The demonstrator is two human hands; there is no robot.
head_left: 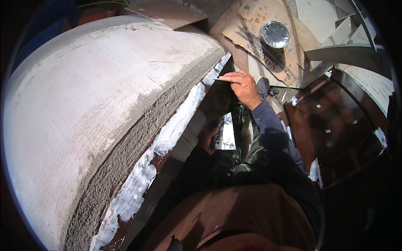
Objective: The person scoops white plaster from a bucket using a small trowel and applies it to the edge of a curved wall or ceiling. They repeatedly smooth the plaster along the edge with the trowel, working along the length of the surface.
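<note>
My right hand grips a thin flat putty knife, seen nearly edge-on. Its tip is at the far end of a strip of white filler smeared unevenly along a dark brown edge. That edge runs beside a band of rough grey mortar on a large curved, whitish panel. Low in front of my lap, in shadow, my left hand is closed on a flat metal plate marked with white and dark smears. Most of the left fingers are hard to see.
A round metal lid or tin rests on stained cardboard at the back right. Nearer, a glossy dark brown panel carries white filler patches. A curved grey strip crosses above it. Flat boards lie at the back.
</note>
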